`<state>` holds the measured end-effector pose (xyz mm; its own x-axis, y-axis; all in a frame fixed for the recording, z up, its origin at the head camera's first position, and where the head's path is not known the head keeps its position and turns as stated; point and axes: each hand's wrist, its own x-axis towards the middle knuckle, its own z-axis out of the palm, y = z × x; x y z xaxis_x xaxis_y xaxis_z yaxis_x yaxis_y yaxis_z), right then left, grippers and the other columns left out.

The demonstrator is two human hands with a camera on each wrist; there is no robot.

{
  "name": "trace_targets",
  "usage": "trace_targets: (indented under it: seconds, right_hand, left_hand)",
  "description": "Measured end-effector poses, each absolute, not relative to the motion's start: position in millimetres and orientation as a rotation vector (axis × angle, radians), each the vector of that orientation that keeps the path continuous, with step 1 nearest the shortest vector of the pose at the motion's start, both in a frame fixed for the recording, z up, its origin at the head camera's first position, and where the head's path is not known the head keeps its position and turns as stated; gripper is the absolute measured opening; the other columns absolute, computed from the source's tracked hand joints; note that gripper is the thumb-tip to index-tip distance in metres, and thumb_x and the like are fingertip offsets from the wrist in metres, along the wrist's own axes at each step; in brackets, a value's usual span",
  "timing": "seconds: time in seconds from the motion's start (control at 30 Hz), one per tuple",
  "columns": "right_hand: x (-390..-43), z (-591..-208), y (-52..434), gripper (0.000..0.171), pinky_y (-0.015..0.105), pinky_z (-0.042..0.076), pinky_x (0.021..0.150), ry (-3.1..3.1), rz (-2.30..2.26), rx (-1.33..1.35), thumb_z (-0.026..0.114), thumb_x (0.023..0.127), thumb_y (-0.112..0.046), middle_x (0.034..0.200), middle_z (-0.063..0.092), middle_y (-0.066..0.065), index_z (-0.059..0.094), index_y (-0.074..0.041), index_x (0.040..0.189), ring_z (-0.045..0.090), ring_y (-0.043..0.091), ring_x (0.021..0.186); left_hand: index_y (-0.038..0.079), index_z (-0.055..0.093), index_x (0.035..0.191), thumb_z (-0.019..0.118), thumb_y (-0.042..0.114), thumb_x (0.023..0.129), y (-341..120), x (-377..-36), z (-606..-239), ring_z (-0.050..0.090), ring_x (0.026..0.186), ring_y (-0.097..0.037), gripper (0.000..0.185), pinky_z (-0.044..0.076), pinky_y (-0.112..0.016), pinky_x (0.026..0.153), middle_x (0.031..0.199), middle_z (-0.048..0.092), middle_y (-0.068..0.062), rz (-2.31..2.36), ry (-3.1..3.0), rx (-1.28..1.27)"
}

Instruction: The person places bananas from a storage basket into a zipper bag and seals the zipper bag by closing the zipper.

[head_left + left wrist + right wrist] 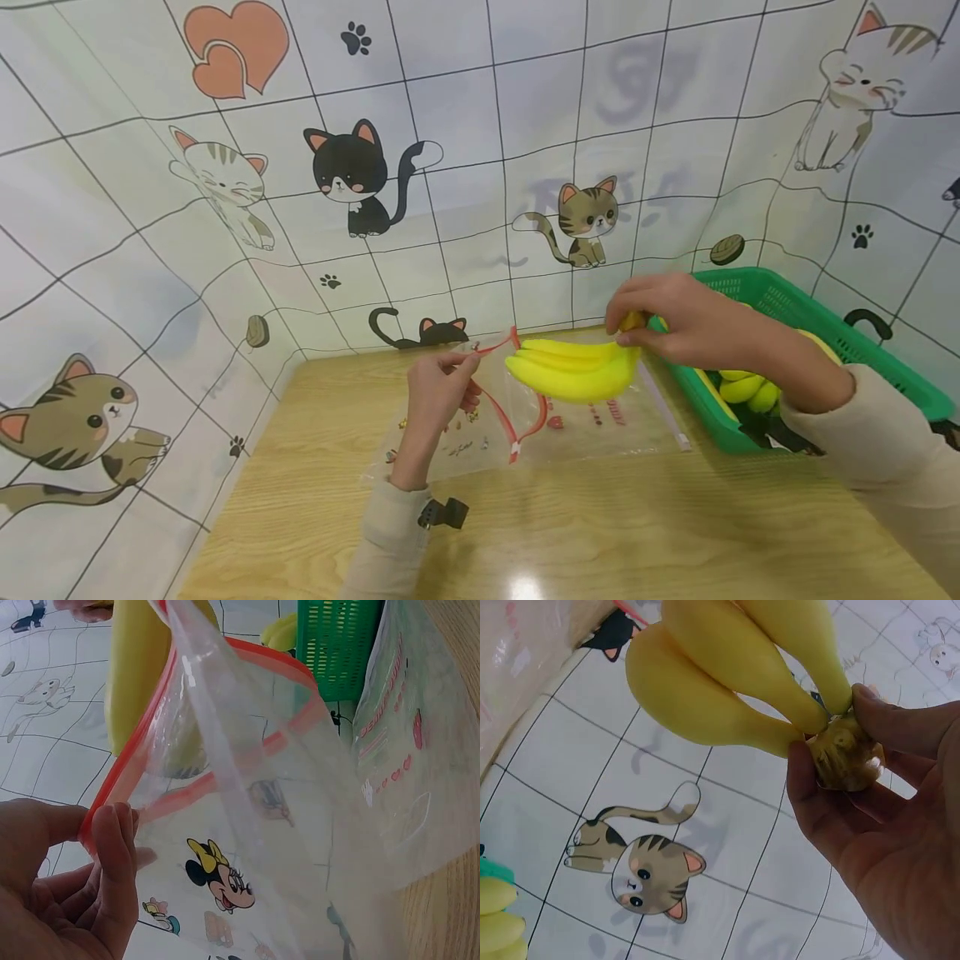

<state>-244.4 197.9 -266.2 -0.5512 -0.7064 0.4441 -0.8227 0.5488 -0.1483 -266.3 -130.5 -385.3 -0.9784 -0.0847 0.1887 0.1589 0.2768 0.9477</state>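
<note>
Two hands are at work over a clear zip bag (525,417) lying on the table (600,533). The bag's red rim (501,415) is pinched between thumb and fingers of the left hand (438,392), so the mouth is held up and open. A yellow banana bunch (573,371) is gripped at its brown stem by the curled fingers of the right hand (675,321); the bunch is held in the air just at the bag's mouth, tips toward the opening. In the left wrist view part of a banana (139,682) is seen through the plastic near the rim, but how far inside it sits cannot be told. Judged from this, the bag is opened and the bunch picked up; insertion is barely begun, and sealing is left. More yellow fruit (746,390) is seen in a green basket (825,325) just right of the bag.
</note>
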Motion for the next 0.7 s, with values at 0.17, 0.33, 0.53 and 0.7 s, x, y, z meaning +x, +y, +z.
trace_targets:
  seconds: [0.17, 0.33, 0.53, 0.7]
  right_hand:
    - [-241.5, -274.7, 183.4, 0.023, 0.028, 0.057, 0.074, -2.516, 0.478, 1.265, 0.078, 0.087, 0.001, 0.101, 0.066, -0.013, 0.072, -0.021, 0.094, 0.06, 0.004, 0.086]
    - [-246.7, -289.6, 169.2, 0.024, 0.029, 0.059, 0.077, -2.462, 0.442, 1.317, 0.08, 0.084, 0.005, 0.105, 0.067, -0.006, 0.073, -0.016, 0.092, 0.064, 0.01, 0.094]
    - [-256.3, -308.4, 151.3, 0.02, 0.03, 0.061, 0.076, -2.422, 0.455, 1.324, 0.08, 0.084, 0.003, 0.11, 0.068, 0.002, 0.075, -0.014, 0.094, 0.066, 0.015, 0.09]
    - [-264.5, -322.4, 133.9, 0.023, 0.027, 0.06, 0.074, -2.429, 0.501, 1.326, 0.084, 0.084, -0.003, 0.103, 0.069, 0.0, 0.074, -0.014, 0.101, 0.064, 0.013, 0.085]
  left_hand:
    - [0.002, 0.079, 0.107, 0.072, 0.024, 0.096, -129.4, -266.8, -386.0, 0.064, 0.042, -0.014, 0.025, 0.059, -0.033, 0.047, 0.059, 0.07, -0.01, -1.784, -2.337, -0.074]
    - [0.001, 0.079, 0.109, 0.073, 0.025, 0.096, -127.4, -264.9, -384.1, 0.064, 0.042, -0.014, 0.028, 0.059, -0.033, 0.047, 0.06, 0.07, -0.011, -1.778, -2.351, -0.077]
    - [0.003, 0.08, 0.106, 0.073, 0.025, 0.096, -126.3, -264.6, -383.4, 0.064, 0.043, -0.015, 0.025, 0.059, -0.033, 0.047, 0.061, 0.07, -0.011, -1.74, -2.358, -0.096]
    - [0.004, 0.08, 0.105, 0.073, 0.024, 0.096, -124.6, -264.6, -384.3, 0.064, 0.044, -0.016, 0.023, 0.059, -0.032, 0.048, 0.063, 0.071, -0.011, -1.738, -2.361, -0.115]
